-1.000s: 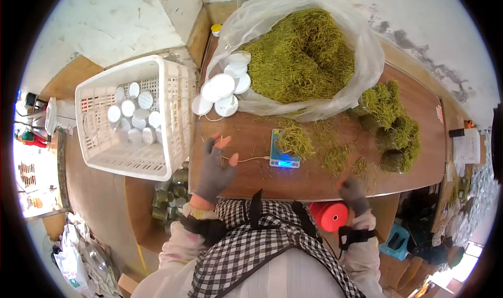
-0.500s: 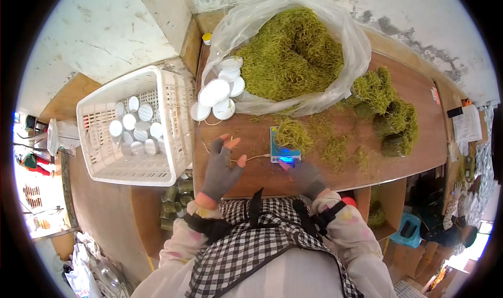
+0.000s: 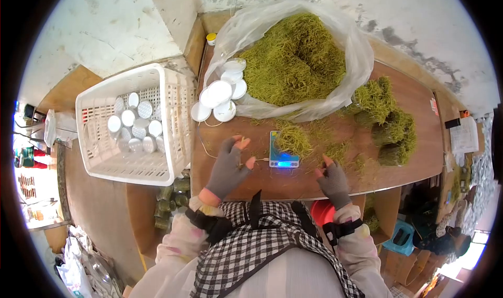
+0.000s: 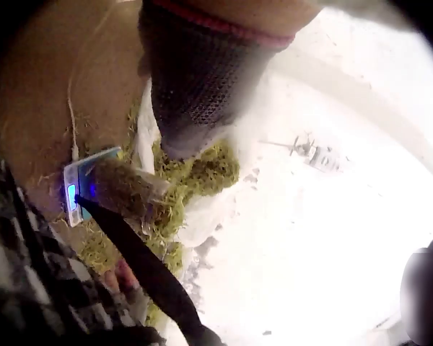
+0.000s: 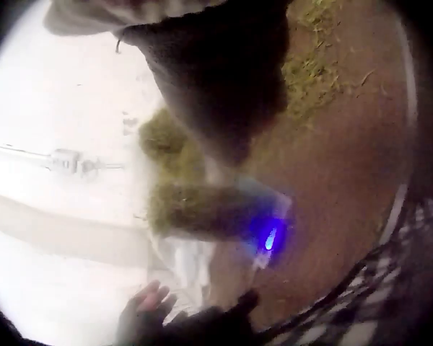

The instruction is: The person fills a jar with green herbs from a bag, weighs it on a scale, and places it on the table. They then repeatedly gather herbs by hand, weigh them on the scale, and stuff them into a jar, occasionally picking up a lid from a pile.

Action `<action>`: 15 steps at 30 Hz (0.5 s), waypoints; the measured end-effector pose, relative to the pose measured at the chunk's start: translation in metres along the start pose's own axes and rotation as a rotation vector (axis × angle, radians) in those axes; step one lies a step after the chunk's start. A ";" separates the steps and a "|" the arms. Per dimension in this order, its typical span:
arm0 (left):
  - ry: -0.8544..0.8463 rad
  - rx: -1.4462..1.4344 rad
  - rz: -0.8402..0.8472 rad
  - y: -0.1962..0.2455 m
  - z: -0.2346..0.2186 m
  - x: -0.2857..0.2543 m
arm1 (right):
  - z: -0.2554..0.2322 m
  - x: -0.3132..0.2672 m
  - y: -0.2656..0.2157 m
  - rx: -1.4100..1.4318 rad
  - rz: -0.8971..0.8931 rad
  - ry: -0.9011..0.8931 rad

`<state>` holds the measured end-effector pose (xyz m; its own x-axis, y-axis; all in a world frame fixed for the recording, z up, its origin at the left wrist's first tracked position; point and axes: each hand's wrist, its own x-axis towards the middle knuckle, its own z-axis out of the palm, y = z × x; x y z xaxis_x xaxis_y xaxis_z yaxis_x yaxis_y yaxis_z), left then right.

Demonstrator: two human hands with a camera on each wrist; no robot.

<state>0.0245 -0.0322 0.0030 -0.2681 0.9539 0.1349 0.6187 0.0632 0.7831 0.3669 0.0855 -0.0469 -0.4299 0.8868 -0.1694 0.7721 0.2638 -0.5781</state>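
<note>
Jar (image 4: 126,189) stands on scale (image 3: 274,150), presumably for weighing; left hand (image 3: 226,168) and right hand (image 3: 334,185), fingers loosely parted, flank it, gripping nothing visible.

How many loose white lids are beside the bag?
7 visible white lids, at the left edge of the open bag: three up its side, two overlapping in the middle, two nearest the left hand. Others may be hidden underneath.

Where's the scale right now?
Head view: the scale is on the table, right of centre, between left hand and right hand, near side of the bag.
</note>
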 end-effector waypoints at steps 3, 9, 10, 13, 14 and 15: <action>-0.001 0.022 0.161 0.021 0.013 0.026 | -0.006 0.012 -0.034 0.228 -0.011 0.031; -0.025 0.246 0.457 0.054 0.045 0.051 | -0.017 0.031 -0.089 0.268 -0.066 0.102; -0.014 0.294 0.471 0.053 0.053 0.051 | -0.015 0.035 -0.091 0.270 -0.066 0.104; -0.002 0.363 0.473 0.043 0.071 0.052 | -0.006 0.044 -0.085 0.148 -0.124 0.156; 0.002 0.384 0.459 0.039 0.075 0.052 | -0.002 0.047 -0.079 0.171 -0.194 0.207; 0.001 0.384 0.459 0.038 0.076 0.053 | -0.003 0.049 -0.080 0.193 -0.264 0.258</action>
<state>0.0903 0.0429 -0.0064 0.0891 0.9087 0.4078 0.8940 -0.2535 0.3694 0.2854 0.1093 -0.0065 -0.4509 0.8707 0.1964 0.5383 0.4408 -0.7183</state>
